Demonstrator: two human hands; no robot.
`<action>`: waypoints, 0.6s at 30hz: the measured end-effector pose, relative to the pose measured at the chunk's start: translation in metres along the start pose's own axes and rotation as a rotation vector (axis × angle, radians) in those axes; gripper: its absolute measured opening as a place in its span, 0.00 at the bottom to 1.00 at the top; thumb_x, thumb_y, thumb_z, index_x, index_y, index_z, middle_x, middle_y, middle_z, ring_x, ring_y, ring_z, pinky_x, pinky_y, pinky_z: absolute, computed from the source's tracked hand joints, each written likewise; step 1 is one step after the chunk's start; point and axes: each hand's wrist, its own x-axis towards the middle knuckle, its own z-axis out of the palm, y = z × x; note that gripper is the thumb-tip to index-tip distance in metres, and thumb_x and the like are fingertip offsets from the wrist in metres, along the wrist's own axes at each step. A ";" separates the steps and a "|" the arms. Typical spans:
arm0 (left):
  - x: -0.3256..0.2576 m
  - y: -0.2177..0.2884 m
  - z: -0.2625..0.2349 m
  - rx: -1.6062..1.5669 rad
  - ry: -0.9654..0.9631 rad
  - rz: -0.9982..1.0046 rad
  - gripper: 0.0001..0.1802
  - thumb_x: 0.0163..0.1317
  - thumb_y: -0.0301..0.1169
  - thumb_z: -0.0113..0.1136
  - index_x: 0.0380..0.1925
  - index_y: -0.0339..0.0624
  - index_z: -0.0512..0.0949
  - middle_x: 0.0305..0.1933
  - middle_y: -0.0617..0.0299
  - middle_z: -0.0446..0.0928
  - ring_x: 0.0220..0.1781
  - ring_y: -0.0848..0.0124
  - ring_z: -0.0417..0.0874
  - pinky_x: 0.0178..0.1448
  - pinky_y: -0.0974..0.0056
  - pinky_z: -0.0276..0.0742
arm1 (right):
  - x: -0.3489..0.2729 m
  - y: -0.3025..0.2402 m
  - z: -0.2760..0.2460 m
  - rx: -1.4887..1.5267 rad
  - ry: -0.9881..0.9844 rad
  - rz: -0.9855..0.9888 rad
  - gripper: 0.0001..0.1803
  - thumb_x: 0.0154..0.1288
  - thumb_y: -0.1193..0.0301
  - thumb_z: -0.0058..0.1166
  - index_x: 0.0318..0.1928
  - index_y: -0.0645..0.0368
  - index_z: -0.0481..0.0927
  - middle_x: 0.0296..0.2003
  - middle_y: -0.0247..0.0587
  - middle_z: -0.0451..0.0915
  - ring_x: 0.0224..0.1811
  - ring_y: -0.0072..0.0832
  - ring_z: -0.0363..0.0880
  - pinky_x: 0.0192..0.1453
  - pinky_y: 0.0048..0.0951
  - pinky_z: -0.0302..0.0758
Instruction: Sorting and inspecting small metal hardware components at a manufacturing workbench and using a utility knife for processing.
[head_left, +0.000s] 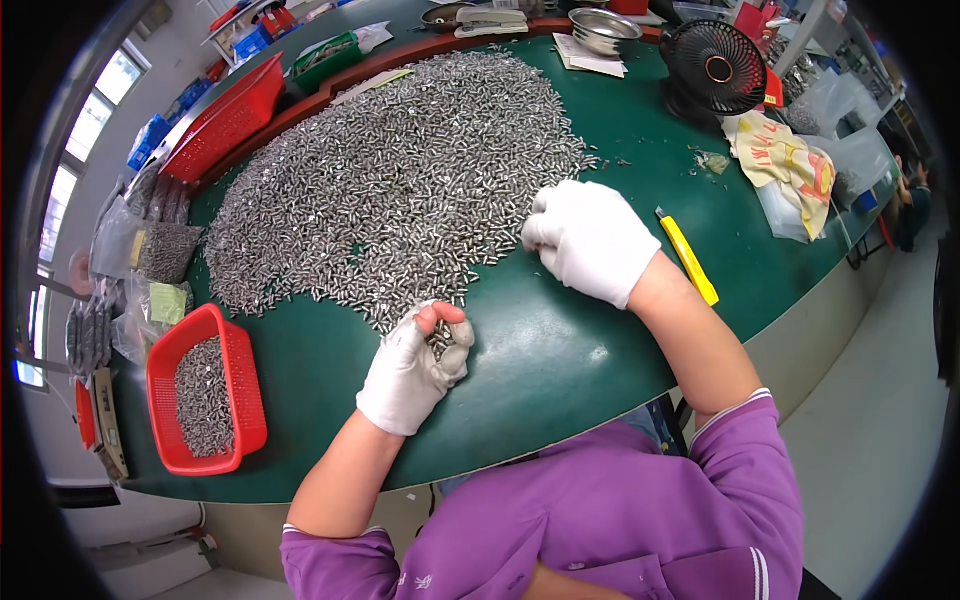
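Note:
A wide heap of small, short silver metal parts (400, 170), like screws or pins, lies spread over the green tabletop (540, 370). My left hand (418, 365) wears a white glove with bare fingertips showing. It curls at the heap's near tip, with several of the metal parts cupped in its fingers. Beside the heap's right edge is my right hand (592, 240), also gloved in white. Its fingers are bent inward and pressed together, and what they hold, if anything, is hidden.
A red basket (255, 400) of the same parts stands at the left. Right of my right hand lies a yellow utility knife (688, 256). Farther off are a black fan (715, 68), a yellow cloth (785, 165), a steel bowl (604, 30) and another red basket (225, 120).

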 end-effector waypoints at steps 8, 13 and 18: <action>0.002 0.001 -0.003 0.008 -0.039 -0.020 0.15 0.69 0.45 0.54 0.43 0.47 0.76 0.36 0.63 0.75 0.27 0.76 0.68 0.34 0.69 0.64 | 0.003 -0.008 0.015 0.112 0.057 -0.036 0.04 0.54 0.68 0.61 0.32 0.49 0.83 0.30 0.35 0.77 0.37 0.37 0.77 0.40 0.38 0.76; 0.001 0.000 -0.004 0.014 -0.057 -0.015 0.15 0.69 0.45 0.54 0.44 0.47 0.74 0.37 0.65 0.76 0.28 0.77 0.70 0.37 0.69 0.67 | 0.009 -0.015 0.027 0.117 -0.006 -0.025 0.05 0.54 0.65 0.60 0.30 0.49 0.83 0.31 0.37 0.77 0.39 0.38 0.78 0.42 0.41 0.76; 0.000 0.001 -0.003 0.018 -0.045 -0.023 0.15 0.69 0.45 0.55 0.43 0.47 0.74 0.38 0.65 0.76 0.28 0.77 0.69 0.37 0.70 0.67 | 0.008 -0.020 0.030 0.131 -0.086 -0.014 0.04 0.55 0.67 0.60 0.31 0.50 0.81 0.29 0.36 0.77 0.37 0.38 0.77 0.41 0.40 0.76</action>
